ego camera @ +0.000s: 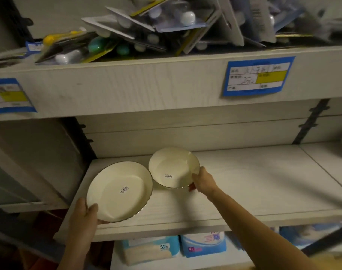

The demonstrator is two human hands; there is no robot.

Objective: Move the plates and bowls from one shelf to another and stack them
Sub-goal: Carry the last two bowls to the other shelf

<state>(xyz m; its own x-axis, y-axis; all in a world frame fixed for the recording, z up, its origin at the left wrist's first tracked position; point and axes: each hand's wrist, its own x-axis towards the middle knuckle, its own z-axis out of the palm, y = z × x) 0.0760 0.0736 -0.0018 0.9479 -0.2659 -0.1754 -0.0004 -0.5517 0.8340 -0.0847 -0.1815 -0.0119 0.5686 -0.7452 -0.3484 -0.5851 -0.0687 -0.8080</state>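
Now each hand grips a cream bowl: left hand (pixel 84 213), right hand (pixel 202 182).

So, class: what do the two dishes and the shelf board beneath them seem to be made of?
Larger plate and smaller plate: probably glazed ceramic, since they look cream, glossy and stiff, with thin dark rims; melamine is possible. Shelf board: pale matt surface with printed-looking grain, likely laminated board.

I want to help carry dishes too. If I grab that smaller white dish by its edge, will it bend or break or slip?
The smaller dish looks like glazed ceramic, so it probably stays stiff and could chip if knocked against the bigger plate beside it. Its glossy surface may be slippery; the right hand pinches its rim. It sits tilted, so it might rock when set down.
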